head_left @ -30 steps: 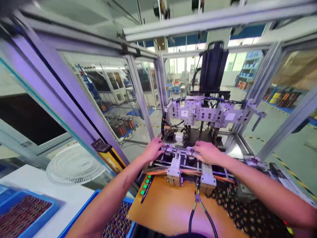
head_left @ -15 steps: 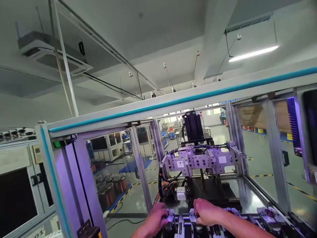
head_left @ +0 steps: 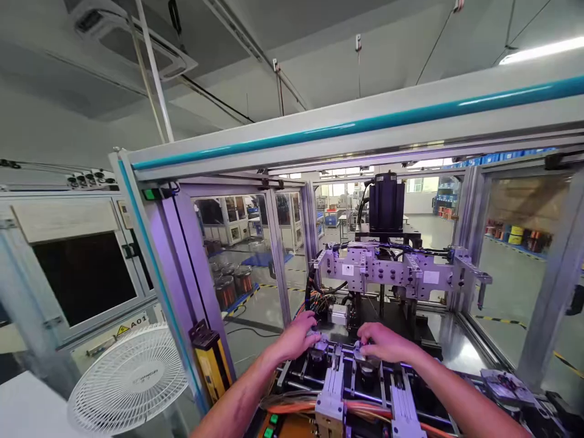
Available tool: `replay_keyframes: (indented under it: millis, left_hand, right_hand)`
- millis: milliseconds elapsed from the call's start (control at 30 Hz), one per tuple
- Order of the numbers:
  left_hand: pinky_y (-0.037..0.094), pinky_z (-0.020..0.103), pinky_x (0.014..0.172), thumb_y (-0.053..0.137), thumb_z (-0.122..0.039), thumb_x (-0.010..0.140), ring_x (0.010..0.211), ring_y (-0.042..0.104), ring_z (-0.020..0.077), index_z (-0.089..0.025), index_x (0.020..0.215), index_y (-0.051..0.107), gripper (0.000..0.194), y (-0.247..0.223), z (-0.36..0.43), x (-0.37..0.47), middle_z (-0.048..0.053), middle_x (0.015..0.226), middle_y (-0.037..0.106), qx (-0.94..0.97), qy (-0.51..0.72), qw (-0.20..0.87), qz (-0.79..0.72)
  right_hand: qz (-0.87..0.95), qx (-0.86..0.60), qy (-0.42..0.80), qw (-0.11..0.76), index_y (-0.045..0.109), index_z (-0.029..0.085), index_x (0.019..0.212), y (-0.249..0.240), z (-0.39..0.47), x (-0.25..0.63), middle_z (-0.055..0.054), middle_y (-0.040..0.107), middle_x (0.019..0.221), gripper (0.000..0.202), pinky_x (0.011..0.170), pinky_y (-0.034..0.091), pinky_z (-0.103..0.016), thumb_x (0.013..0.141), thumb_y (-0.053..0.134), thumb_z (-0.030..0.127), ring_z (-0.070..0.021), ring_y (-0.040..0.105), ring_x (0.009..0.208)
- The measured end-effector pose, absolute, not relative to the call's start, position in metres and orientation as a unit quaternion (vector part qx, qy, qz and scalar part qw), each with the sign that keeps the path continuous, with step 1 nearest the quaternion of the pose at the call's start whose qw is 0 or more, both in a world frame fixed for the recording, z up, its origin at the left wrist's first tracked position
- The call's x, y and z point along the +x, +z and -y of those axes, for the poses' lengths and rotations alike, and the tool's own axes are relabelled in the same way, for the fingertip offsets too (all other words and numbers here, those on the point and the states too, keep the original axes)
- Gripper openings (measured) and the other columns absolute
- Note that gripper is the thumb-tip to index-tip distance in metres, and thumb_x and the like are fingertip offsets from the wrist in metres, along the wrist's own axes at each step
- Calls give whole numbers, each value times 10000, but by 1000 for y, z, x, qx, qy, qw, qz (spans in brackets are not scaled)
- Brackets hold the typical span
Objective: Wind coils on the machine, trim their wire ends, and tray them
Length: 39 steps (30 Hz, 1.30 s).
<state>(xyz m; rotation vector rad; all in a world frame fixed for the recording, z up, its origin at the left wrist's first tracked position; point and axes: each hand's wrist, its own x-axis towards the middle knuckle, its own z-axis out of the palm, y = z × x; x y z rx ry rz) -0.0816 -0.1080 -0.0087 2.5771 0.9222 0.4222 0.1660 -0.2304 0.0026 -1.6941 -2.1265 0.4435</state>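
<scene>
Factory enclosure, lower centre of frame: two fixture seats lie side by side. Left hand is laid on the left seat, right hand on the right; each grip's width cannot be told. Behind, winding head.

Fixture cut off below, parts under fingers hidden

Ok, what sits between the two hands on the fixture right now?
In the head view, a raised silver slide rail of the fixture runs between the left hand and the right hand; nothing loose lies there.
</scene>
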Motion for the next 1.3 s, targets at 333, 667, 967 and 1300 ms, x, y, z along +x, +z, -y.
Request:
replay_keyframes:
  millis: [333, 667, 967, 1300]
  left_hand:
    - [549, 258, 735, 423, -417, 944, 809, 659, 182, -203, 813, 659, 345, -133, 238, -183, 84, 890, 665, 870, 273, 280, -301]
    - [633, 364, 734, 413, -420, 949, 822, 747, 259, -200, 840, 733, 404, -224, 245, -155, 128, 907, 752, 917, 229, 144, -293]
    - [609, 318, 822, 558, -344, 917, 902, 724, 210, -217, 1022, 688, 210, -105, 240, -115, 86, 974, 745, 938, 309, 87, -134]
    - [457, 505, 1059, 708, -261, 803, 1278, 497, 321, -161, 1090, 670, 306, -31, 196, 126, 168, 1285, 600, 986, 126, 100, -40]
  right_hand:
    - [867, -455, 146, 143, 655, 195, 864, -100, 347, 69, -24, 636, 892, 81, 693, 488, -195, 897, 581, 203, -116, 607, 789]
    - [836, -536, 52, 102, 660, 136, 869, -169, 328, 41, -94, 661, 993, 95, 732, 498, -298, 779, 655, 170, -195, 592, 862]
    - [699, -695, -70, 154, 677, 127, 1006, -38, 416, 240, -148, 632, 1136, 188, 1017, 446, -427, 925, 509, 154, -245, 573, 1105]
    - [580, -814, 25, 15, 633, 136, 1042, -36, 389, 372, -71, 628, 1111, 235, 893, 529, -397, 943, 609, 348, -192, 614, 1004]
